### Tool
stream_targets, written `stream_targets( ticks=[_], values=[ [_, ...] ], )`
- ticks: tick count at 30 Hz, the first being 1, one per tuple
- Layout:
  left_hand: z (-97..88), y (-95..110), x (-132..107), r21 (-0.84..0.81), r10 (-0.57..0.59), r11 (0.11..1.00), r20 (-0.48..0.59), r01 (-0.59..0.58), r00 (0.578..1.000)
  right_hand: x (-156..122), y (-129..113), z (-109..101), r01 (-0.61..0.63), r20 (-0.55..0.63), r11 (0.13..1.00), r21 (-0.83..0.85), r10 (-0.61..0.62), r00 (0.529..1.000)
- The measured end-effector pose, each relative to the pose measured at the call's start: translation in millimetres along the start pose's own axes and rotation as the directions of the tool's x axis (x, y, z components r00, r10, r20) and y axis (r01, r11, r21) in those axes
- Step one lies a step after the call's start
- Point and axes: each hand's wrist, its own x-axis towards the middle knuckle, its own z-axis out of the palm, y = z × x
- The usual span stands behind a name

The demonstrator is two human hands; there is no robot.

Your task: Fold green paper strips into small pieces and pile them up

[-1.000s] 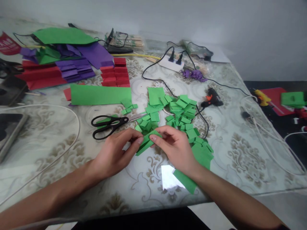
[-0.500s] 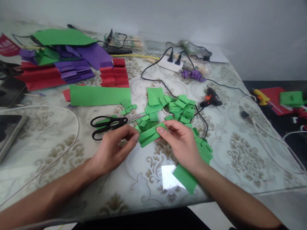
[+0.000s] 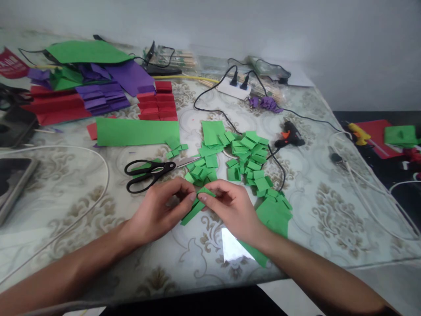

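Green paper strip (image 3: 192,210) pinched between both hands' fingertips (image 3: 194,197).

Both bare forearms angle in from the lower corners, wrists low. My left hand (image 3: 158,215) and right hand (image 3: 234,211) meet at centre, thumbs and forefingers pinched closed, fingertips (image 3: 192,197) nearly touching, other fingers curled.

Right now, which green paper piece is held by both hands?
The long folded green paper strip, pinched by left hand and right hand; other green pieces lie loose.
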Motion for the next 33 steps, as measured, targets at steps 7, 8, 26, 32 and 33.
stream_targets(
  ticks=[7, 8, 26, 32, 33],
  values=[
    [-6.5, 4.7, 3.9, 0.031, -0.023, 0.999, -0.034, 0.024, 0.999, 5.7, -16.4, -12.3, 0.02, -0.095, 1.0, 0.01, -0.019, 0.995],
    [-7.5, 4.5, 4.6, 0.029, -0.037, 0.999, -0.045, 0.038, 0.998, 7.1, -19.0, -14.6, 0.026, -0.125, 0.999, 0.021, -0.023, 0.992],
    [-1.8, 2.5, 2.7, -0.044, -0.041, 0.998, 0.005, 0.041, 0.999, 1.2, -3.8, -2.3, -0.009, -0.033, 1.0, -0.029, 0.008, 0.999],
    [-1.0, 3.9, 1.2, -0.003, -0.029, 1.0, 0.016, 0.029, 0.999, -1.3, 0.7, -0.6, 0.017, 0.0, 0.997, -0.08, -0.017, 1.0],
    [-1.8, 4.4, 1.3, 0.01, -0.024, 1.0, 0.014, 0.024, 1.0, -0.9, -0.4, -1.6, 0.021, -0.01, 0.996, -0.083, -0.022, 1.0]
  ],
)
